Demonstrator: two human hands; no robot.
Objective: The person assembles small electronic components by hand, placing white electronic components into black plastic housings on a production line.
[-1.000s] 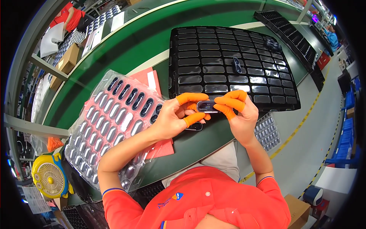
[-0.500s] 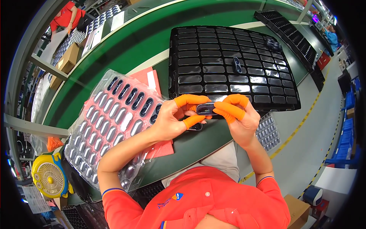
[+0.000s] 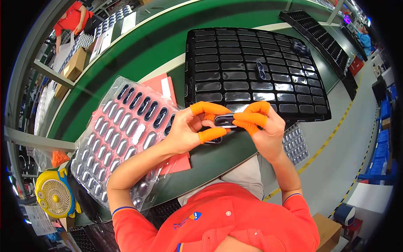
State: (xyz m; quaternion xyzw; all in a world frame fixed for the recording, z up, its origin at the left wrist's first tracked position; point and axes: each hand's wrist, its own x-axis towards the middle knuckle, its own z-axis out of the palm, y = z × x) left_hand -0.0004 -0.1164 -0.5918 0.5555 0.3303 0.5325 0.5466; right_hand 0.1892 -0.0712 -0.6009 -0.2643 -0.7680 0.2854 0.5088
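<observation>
Left hand: our left hand (image 3: 189, 126), with orange caps on the fingertips, pinches the left end of a small dark oval part (image 3: 225, 121) at the centre of the frame.
Right hand: our right hand (image 3: 264, 128), capped the same way, grips the right end of the same part.
Part: it sits between both hands, just below the lower edge of the black tray (image 3: 256, 67) and above the green bench (image 3: 155, 50).
Clear tray: a bagged clear tray (image 3: 121, 134) of similar oval parts lies at left centre, just beside our left wrist.
Black tray: most pockets look unfilled; one part (image 3: 261, 70) lies near its middle.
Doing it well: we judge it best to hold the part by its ends with the capped tips only, keep it level, and keep bare skin off its glossy face.
Elsewhere: a yellow fan (image 3: 54, 195) sits at lower left.
</observation>
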